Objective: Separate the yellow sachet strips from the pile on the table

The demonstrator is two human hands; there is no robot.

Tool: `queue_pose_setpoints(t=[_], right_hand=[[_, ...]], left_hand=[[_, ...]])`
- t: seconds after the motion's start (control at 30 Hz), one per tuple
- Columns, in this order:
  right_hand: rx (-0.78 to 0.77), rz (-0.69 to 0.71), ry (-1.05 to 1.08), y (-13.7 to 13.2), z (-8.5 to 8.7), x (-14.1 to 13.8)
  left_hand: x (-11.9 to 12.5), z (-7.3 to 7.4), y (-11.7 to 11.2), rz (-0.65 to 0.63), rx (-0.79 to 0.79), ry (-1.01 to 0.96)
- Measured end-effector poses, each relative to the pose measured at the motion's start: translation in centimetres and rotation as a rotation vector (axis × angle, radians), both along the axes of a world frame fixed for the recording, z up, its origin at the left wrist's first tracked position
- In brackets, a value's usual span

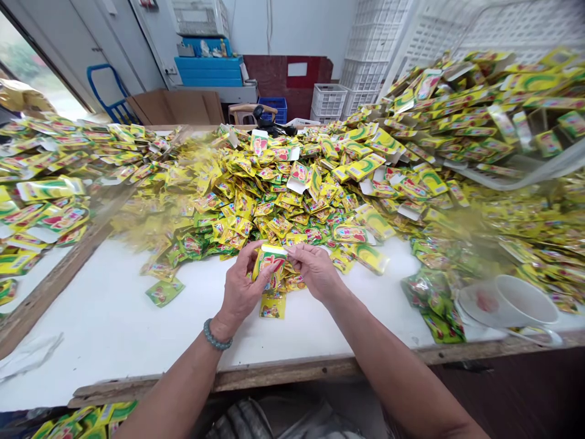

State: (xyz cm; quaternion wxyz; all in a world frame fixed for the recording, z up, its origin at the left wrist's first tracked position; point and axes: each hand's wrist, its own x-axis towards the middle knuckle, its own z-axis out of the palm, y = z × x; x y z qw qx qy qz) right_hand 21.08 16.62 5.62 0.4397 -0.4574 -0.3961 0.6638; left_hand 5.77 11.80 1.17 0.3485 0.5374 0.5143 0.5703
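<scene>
A small yellow, green and red carton with a white end flap is gripped in my left hand, fingers behind and thumb across its front. My right hand pinches at the carton's upper right edge, by the flap. Whether a sachet is also between those fingertips is too small to tell. Just below the carton, a yellow sachet lies on the white tabletop. Beyond my hands rises a heap of yellow and green sachets, with several cartons on top.
On the right, a white mug lies on its side near green sachets. A large white crate spills cartons at upper right. A wooden strip divides the left side, with more cartons past it. Wooden edging borders the table's front.
</scene>
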Motion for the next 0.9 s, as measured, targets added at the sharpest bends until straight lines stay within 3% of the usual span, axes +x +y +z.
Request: queue_pose_setpoints(t=[0.13,0.4,0.5,0.7,0.9], right_hand=[[0.079,0.065,-0.056,0.0,-0.1,0.2],[0.388,0.141,-0.330,0.2,-0.4,1.3],[0.388,0.177,-0.308,0.2,-0.1,1.6],[0.385,0.263,-0.303,0.5,0.1,2.3],[0.451,0.238,-0.359,0.2,-0.4,1.8]], left_hand=[[-0.1,-0.1,0.0,-0.014,-0.030,-0.076],[-0.4,0.6,0.1,-0.082,-0.090,-0.201],[-0.5,0.8,0.0,-0.087,-0.117,-0.249],[-1.0,0.7,0.1,-0.242,-0.177,-0.275],[-1.0,0.5,0.2,-0.210,-0.164,-0.240]])
